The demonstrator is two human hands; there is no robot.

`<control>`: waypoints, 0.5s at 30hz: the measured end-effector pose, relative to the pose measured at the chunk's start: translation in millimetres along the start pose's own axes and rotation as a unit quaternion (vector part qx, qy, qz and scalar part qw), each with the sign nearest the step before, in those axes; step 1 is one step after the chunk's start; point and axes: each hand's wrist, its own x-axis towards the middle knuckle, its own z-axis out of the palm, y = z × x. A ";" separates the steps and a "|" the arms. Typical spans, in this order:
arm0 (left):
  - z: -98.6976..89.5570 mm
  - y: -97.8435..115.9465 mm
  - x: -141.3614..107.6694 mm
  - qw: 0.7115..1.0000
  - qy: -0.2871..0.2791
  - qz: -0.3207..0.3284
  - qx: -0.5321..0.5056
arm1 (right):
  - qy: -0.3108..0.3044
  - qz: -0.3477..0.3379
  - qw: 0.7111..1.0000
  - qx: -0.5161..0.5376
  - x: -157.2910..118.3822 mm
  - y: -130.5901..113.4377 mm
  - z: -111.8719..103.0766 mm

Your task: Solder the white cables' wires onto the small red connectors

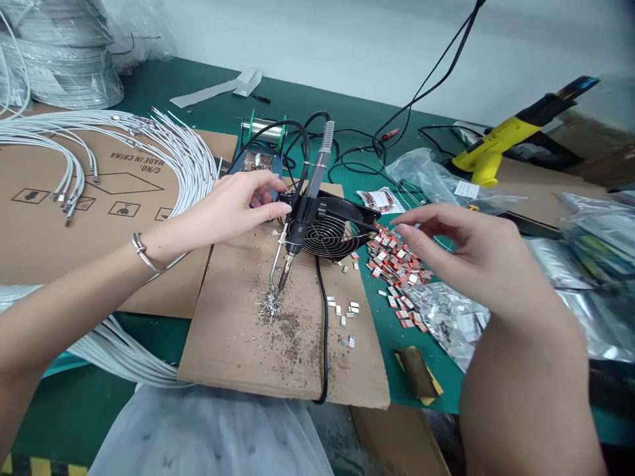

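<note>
My left hand [255, 201] is beside the black soldering iron [307, 205], its fingers curled near a black knob on the holder; whether they grip it is hard to tell. The iron points down over a cardboard sheet [238, 317], its tip near a small heap of solder bits [271, 304]. Behind the iron lies a black round fan [335, 235]. My right hand [446, 241] hovers over the right side, above a pile of small orange and silver parts [397, 258], thumb and forefinger a little apart, with nothing visible between them.
Bundled white cables [183, 155] lie on cardboard at the left. A solder spool [265, 131] stands behind the iron. A yellow heat gun [506, 135] is at the back right, near plastic bags [426, 175]. A black cable [324, 330] crosses the cardboard sheet. Small silver pieces [343, 320] lie beside it.
</note>
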 end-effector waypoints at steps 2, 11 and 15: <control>0.6 -0.3 -0.6 1.000 0.001 -0.003 -0.002 | 0.004 0.010 1.000 0.010 -1.2 2.0 0.8; -22.0 -12.2 -3.7 0.998 -0.007 -0.013 0.054 | -0.043 0.006 0.997 -0.058 48.4 21.8 -3.0; -27.5 -35.9 2.7 0.976 -0.011 0.042 0.214 | -0.152 -0.027 0.983 -0.097 95.5 34.6 13.4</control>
